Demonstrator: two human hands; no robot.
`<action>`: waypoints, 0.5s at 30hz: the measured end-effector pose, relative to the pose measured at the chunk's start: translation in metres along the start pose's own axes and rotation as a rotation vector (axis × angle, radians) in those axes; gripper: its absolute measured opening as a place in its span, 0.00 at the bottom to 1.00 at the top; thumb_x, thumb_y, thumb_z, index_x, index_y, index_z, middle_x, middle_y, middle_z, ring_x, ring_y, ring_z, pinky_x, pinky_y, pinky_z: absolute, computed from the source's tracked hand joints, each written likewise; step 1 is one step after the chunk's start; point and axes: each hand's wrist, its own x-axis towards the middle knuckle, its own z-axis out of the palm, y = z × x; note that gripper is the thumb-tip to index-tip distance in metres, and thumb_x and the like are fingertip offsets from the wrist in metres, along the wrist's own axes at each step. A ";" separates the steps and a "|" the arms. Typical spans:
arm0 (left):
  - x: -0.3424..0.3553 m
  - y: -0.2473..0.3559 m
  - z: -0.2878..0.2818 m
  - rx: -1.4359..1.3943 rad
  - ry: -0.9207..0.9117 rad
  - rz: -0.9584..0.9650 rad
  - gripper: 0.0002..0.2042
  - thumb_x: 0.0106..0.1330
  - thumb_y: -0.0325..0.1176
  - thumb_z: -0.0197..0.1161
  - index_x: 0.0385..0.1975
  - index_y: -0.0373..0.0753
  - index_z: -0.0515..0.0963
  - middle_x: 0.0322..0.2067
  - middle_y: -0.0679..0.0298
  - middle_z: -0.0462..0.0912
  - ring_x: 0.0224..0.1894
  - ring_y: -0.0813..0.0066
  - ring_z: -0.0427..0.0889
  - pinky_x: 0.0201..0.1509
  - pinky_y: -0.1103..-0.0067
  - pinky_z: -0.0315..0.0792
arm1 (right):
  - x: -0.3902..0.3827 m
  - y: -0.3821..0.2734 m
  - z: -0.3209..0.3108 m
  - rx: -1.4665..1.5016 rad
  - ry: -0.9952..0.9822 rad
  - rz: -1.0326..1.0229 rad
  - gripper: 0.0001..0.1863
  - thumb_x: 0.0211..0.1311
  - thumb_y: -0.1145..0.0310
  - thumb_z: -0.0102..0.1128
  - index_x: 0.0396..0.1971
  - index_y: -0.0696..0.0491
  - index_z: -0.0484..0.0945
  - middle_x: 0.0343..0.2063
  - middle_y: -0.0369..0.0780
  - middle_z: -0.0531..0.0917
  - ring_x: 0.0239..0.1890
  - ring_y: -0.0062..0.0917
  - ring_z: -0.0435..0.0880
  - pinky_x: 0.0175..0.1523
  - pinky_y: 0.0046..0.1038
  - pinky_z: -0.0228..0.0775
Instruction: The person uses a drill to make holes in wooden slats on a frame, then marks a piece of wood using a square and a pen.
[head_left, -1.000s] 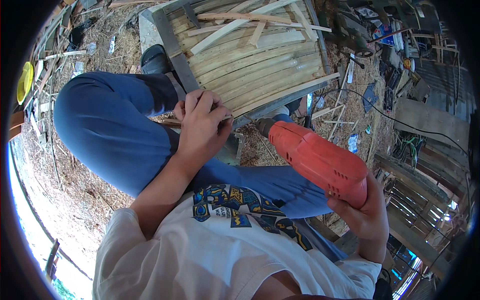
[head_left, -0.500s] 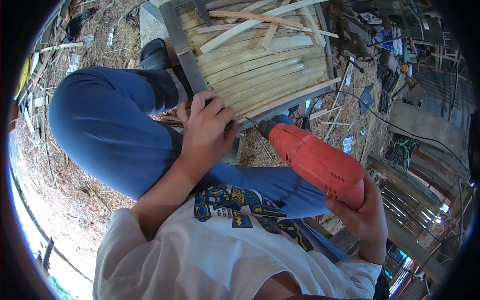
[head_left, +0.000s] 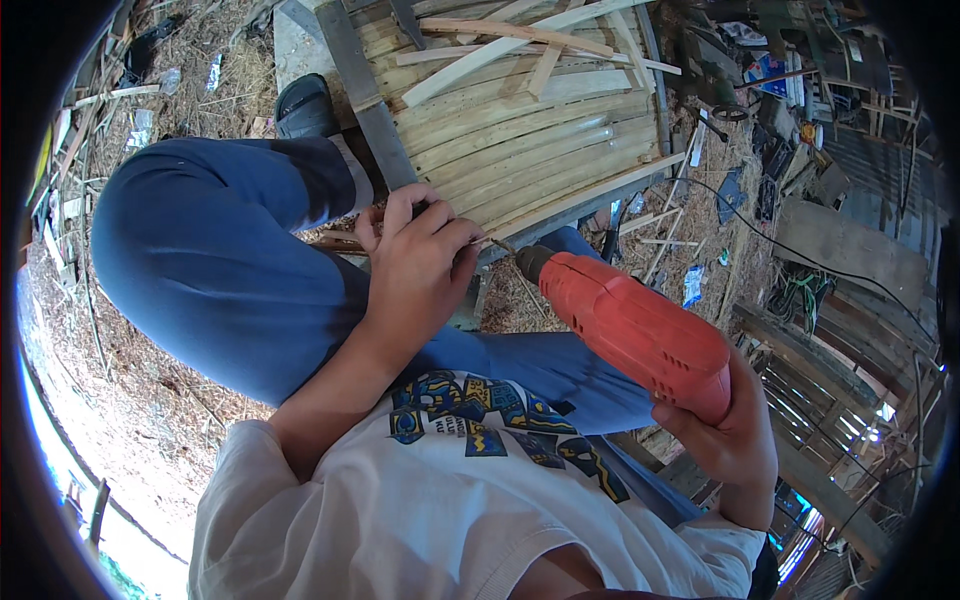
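Observation:
My right hand point(head_left: 728, 432) is wrapped round the handle of a red power drill point(head_left: 635, 330). The drill points to the upper left, and the tip of its thin bit is at the end of a pale wooden strip point(head_left: 590, 205). This strip lies along the near edge of a slatted wooden bench point(head_left: 500, 165). At the bench's near left corner my left hand point(head_left: 420, 255) is closed with bent fingers over the strip's end, right beside the bit. Some of its fingertips are hidden, and whether the bit has entered the wood cannot be made out.
Several loose wooden strips point(head_left: 500, 55) lie crossed on the bench's far part. A black cord point(head_left: 790, 255) runs off to the right. My bent leg point(head_left: 220, 260) is to the left of the bench. Scraps litter the straw-covered ground, and stacked boards point(head_left: 810, 360) stand at the right.
The drill and both hands have stayed nearly in place, with only a slight shift in the picture. The bit remains by my left fingers.

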 end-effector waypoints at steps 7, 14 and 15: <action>0.000 0.000 0.000 0.014 -0.018 -0.016 0.09 0.57 0.29 0.79 0.34 0.51 0.89 0.35 0.75 0.87 0.62 0.63 0.77 0.62 0.48 0.57 | 0.005 0.006 0.000 -0.018 0.012 -0.121 0.34 0.61 0.76 0.81 0.66 0.63 0.76 0.43 0.38 0.89 0.45 0.20 0.88 0.55 0.28 0.79; 0.001 0.000 0.000 0.009 -0.016 -0.014 0.08 0.56 0.29 0.79 0.33 0.50 0.87 0.36 0.75 0.87 0.62 0.63 0.77 0.62 0.49 0.57 | 0.005 0.008 0.001 -0.006 0.006 -0.129 0.34 0.61 0.75 0.81 0.66 0.63 0.76 0.43 0.37 0.89 0.45 0.20 0.87 0.55 0.28 0.79; 0.001 -0.001 0.000 0.010 -0.016 -0.014 0.08 0.56 0.29 0.79 0.33 0.50 0.87 0.36 0.75 0.87 0.62 0.63 0.77 0.62 0.49 0.57 | 0.005 0.007 0.001 -0.005 0.006 -0.129 0.34 0.61 0.75 0.81 0.66 0.63 0.76 0.43 0.37 0.89 0.45 0.20 0.87 0.55 0.28 0.79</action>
